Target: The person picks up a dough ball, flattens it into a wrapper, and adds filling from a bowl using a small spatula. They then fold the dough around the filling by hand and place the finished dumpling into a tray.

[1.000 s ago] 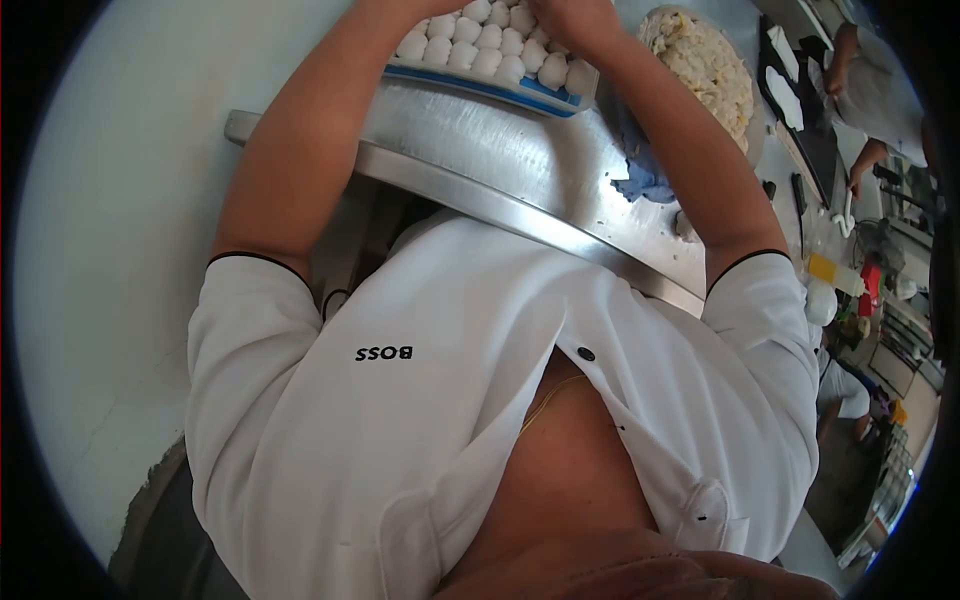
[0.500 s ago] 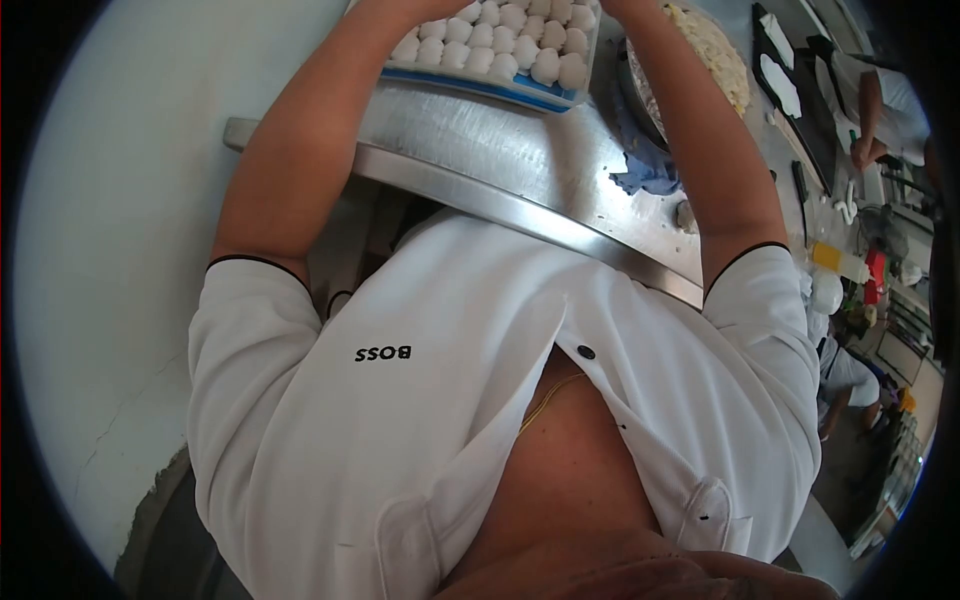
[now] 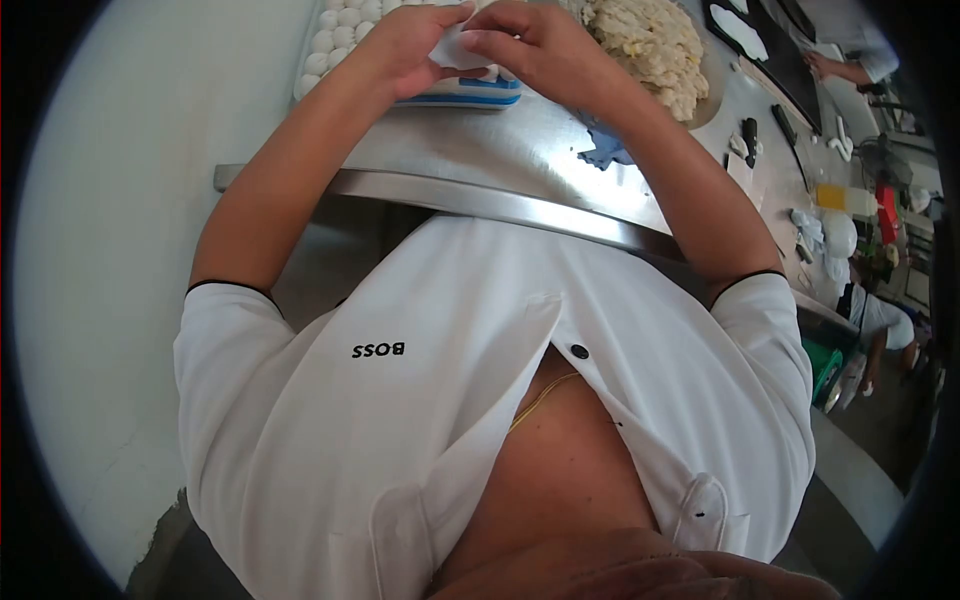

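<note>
Near the top of the head view, my left hand (image 3: 408, 48) cups a piece of white dough (image 3: 455, 50), which looks thin and flattened. The fingers of my right hand (image 3: 540, 48) are bent and pinch the dough from the other side. Both hands are over the near edge of a tray (image 3: 465, 98) with a blue stripe. Rows of white rounded balls (image 3: 342, 37) fill the tray, partly hidden by my left hand. Just right of my right hand, a heap of pale yellowish shredded mixture (image 3: 650, 50) sits in a round metal bowl (image 3: 713, 95).
The steel table (image 3: 450, 145) has a raised front edge against my body. A crumpled blue cloth (image 3: 605, 150) lies below the bowl. Farther right are a black-handled knife (image 3: 750, 140), a dark board (image 3: 775, 70) and a yellow bottle (image 3: 832, 197). Another person's arm (image 3: 840, 70) reaches in.
My hands have come back into view, closer to my body, with the white dough between them. The view has shifted, so the tray sits farther left and the bowl shows more fully.
</note>
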A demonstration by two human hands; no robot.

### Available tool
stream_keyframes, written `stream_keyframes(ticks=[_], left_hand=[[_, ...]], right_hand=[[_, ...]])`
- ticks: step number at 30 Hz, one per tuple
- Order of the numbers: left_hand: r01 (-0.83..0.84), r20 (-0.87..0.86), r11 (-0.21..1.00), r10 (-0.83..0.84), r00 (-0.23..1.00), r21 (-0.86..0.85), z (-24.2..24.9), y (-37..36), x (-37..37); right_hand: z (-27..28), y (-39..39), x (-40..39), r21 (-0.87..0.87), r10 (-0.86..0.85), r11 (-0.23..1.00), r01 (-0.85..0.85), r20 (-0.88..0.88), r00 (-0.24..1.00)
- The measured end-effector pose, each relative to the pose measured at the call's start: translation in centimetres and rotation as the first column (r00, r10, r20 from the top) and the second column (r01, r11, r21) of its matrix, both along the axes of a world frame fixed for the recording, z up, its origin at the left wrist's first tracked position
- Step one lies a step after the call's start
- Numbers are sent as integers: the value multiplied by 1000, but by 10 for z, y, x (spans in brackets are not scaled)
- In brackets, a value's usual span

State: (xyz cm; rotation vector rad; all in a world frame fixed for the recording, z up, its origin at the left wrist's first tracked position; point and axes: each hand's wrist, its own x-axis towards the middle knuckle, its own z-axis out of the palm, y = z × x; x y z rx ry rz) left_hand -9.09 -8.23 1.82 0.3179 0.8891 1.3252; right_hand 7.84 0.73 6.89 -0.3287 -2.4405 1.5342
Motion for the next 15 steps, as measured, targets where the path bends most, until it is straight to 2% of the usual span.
stream_keyframes(ticks=[1, 2, 3, 5, 6, 7, 9, 11, 12, 15], left_hand=[[-41, -123, 997, 33, 992, -64, 1, -1, 1], [-19, -293, 986, -30, 956, -163, 8, -6, -4], [-17, -296, 986, -33, 955, -163, 8, -4, -6], [-366, -398, 929, 356, 846, 53, 4, 4, -9], [-397, -361, 918, 375, 854, 15, 4, 4, -15], [-397, -360, 918, 376, 854, 15, 2, 3, -17], [-458, -469, 883, 449, 761, 101, -1, -1, -20], [-444, -531, 883, 452, 717, 152, -12, -1, -27], [-417, -586, 887, 448, 675, 197, -19, -1, -31], [-395, -615, 911, 381, 690, 121, 2, -5, -20]], right_hand=[[-7, 6, 8, 52, -46, 998, 45, 27, 999], [-15, 12, 14, 105, -91, 991, 85, 54, 994], [-22, 17, 16, 104, -93, 991, 88, 51, 994], [-33, 25, 19, 4, -45, 999, 45, 174, 984], [-39, 28, 18, 5, -48, 999, 47, 175, 983], [-41, 26, 15, 35, -29, 999, 24, 164, 986], [-47, 23, 4, 64, 0, 998, -10, 151, 989], [-48, 16, -10, 298, 36, 947, -117, 265, 964], [-49, 12, -13, 291, 37, 947, -132, 312, 949], [-67, 7, -23, 353, 42, 921, -166, 334, 942]])
